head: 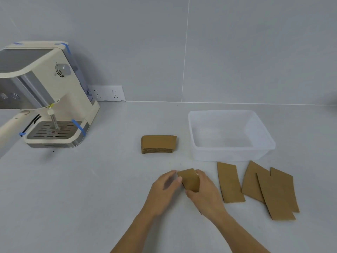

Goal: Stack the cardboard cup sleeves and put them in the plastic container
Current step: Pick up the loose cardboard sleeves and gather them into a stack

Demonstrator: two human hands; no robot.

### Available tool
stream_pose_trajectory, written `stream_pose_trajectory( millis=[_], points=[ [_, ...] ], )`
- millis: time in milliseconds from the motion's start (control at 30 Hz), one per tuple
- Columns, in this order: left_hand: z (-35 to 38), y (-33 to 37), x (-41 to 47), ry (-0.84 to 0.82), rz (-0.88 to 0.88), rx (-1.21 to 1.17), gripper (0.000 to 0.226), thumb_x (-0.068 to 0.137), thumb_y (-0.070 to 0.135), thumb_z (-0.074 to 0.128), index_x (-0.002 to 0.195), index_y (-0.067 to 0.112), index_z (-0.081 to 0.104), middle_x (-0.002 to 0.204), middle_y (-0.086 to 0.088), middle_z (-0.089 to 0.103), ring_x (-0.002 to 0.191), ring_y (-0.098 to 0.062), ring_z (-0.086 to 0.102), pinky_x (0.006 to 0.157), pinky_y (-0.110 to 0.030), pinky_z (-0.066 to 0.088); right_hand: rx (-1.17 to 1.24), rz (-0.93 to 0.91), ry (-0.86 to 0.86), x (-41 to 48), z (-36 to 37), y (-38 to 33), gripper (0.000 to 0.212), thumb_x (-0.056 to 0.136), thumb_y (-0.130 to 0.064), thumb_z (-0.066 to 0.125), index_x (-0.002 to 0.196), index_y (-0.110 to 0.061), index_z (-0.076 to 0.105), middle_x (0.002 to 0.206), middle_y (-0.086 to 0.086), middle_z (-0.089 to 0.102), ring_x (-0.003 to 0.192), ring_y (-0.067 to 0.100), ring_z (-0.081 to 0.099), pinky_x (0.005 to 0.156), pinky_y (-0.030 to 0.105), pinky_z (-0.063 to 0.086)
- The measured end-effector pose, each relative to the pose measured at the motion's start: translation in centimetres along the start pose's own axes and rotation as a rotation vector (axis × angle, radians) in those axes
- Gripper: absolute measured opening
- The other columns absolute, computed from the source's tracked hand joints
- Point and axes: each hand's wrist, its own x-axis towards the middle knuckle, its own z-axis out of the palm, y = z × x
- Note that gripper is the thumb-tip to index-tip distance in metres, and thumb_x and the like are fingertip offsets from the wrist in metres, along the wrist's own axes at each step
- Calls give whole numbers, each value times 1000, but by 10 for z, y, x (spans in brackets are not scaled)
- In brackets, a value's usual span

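Observation:
Both hands hold one brown cardboard sleeve [189,179] just above the counter in front of me. My right hand [206,193] grips it from the right side, thumb under its near end. My left hand [164,187] touches its left edge with fingertips. A neat stack of sleeves [159,143] lies farther back on the counter. Several loose sleeves lie flat to the right, one alone [230,182] and the others overlapping [271,192]. The clear plastic container [231,154] stands behind them with nothing in it.
A cream espresso machine [45,95] with blue tape strips stands at the back left, its drip tray facing me. A white wall socket strip [107,93] sits behind it. The grey counter meets a grey wall at the back.

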Motion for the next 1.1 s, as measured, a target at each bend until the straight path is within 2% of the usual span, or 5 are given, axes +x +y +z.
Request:
stream_pose_trajectory(
  millis=[100, 367, 467, 633, 1100],
  points=[
    [4, 11, -1, -6, -67, -289, 32, 90, 44, 47, 115, 32, 62, 124, 11, 62, 117, -4, 53, 91, -12, 40, 246, 89, -29, 2, -7, -8, 64, 78, -21, 65, 134, -22, 33, 113, -3, 50, 104, 16, 51, 82, 26, 42],
    [5, 4, 11, -65, -442, -1284, 66, 83, 60, 45, 125, 11, 54, 124, -13, 64, 115, -28, 58, 98, -39, 44, 367, 35, 40, -6, -5, -26, 52, 75, -28, 66, 123, -26, 44, 109, -11, 52, 93, 1, 48, 70, 15, 38],
    [8, -2, 9, -155, -436, -1348, 74, 81, 64, 43, 130, 11, 52, 129, -15, 60, 121, -32, 54, 111, -45, 31, 277, -27, 65, -13, -1, -35, 55, 77, -32, 64, 127, -24, 42, 114, -9, 49, 103, 7, 46, 82, 22, 42],
    [12, -8, 6, -239, -413, -1383, 80, 75, 72, 42, 121, 10, 61, 118, -15, 67, 111, -32, 62, 87, -45, 53, 120, -100, 51, -20, 10, -42, 61, 83, -36, 58, 136, -20, 33, 141, -3, 38, 129, 15, 35, 108, 33, 35],
    [23, -8, 12, -264, -371, -1367, 84, 77, 76, 33, 126, 12, 58, 135, -10, 57, 122, -28, 54, 105, -45, 37, -23, -153, 14, -24, 21, -36, 41, 85, -43, 53, 118, -19, 47, 134, -3, 44, 125, 13, 35, 111, 36, 26]
  ],
)
